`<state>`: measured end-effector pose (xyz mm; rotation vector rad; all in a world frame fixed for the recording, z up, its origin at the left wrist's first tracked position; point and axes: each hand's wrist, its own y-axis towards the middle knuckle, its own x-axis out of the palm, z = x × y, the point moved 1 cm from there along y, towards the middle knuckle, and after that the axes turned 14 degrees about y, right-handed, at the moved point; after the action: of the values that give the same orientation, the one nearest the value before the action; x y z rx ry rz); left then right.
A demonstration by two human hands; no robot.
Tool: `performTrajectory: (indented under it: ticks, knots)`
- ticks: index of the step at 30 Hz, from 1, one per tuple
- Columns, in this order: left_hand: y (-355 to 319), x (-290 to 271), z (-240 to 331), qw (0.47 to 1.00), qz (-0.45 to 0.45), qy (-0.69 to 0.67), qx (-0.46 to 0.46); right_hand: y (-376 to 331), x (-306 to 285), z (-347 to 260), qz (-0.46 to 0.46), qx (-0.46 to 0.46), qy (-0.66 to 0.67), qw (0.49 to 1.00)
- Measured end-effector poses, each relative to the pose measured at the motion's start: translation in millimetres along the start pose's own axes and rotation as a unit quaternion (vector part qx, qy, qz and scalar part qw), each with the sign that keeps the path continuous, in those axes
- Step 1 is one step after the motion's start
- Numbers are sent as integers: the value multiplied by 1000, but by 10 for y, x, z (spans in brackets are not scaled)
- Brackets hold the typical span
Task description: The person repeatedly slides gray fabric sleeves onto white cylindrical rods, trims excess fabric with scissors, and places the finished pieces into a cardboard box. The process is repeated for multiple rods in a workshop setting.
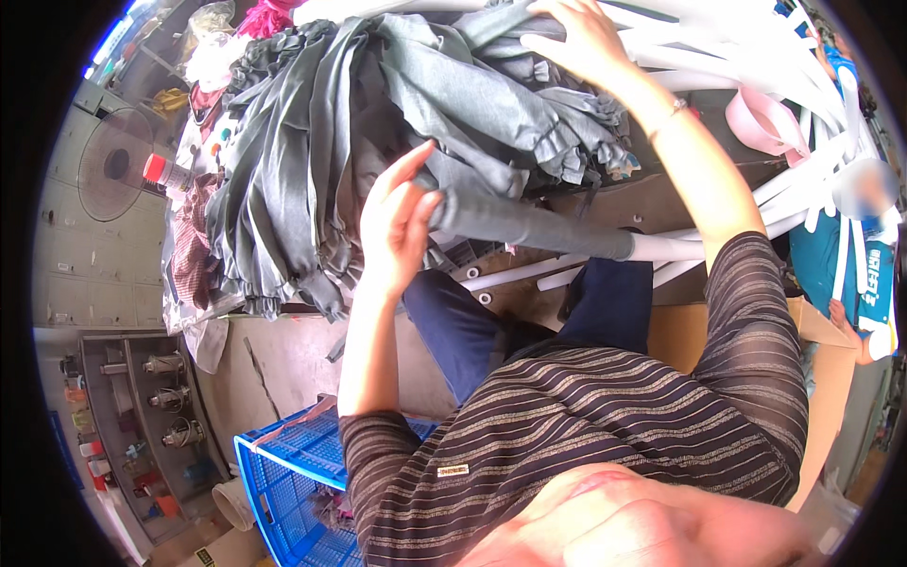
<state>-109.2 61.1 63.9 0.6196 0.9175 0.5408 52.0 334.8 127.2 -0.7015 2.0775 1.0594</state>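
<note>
My left hand [395, 225] is closed at one end of a white foam tube [666, 249] sleeved in grey cloth [534, 225]. The tube slants down to the right, and its bare white end reaches my right upper arm. Over the far side of a big heap of grey fabric sleeves [293, 142] is my right hand [581, 38], thumb and fingers apart above the cloth. The picture's top edge cuts off part of its fingertips. Several sleeves in the heap have gathered, frilled ends.
Bare white tubes [756, 57] lie piled at the right, with a pink band [765, 123] among them. A cardboard box [822, 378] stands at my right, a blue plastic crate [293, 454] at my left. A fan [116, 164] is far left; a person in teal [850, 269] is at right.
</note>
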Motion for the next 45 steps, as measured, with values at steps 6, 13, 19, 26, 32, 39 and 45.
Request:
performTrajectory:
  ticks: [6,13,19,26,32,39,45]
  knots:
    - [785,677,521,988,5,17,155,-377,520,190,55,-29,-146,987]
    - [1030,1283,-767,934,-91,345,-11,-528,112,88,-100,55,17,993]
    - [884,1298,-1401,882,-140,437,-103,-592,-4,-359,-153,47,102,982]
    - [632,1053,-2664,898,-42,430,-87,-1129,-677,-407,-122,4,237,964]
    - [698,963,-2665,888,-84,438,-109,-1704,-1132,-487,-109,32,270,956]
    - [761,1044,-2744,905,-66,411,-86,-1994,-1338,-492,-113,110,99,983]
    - [444,857,-2879,922,3,382,-57,-938,-682,-922,-184,-94,20,978]
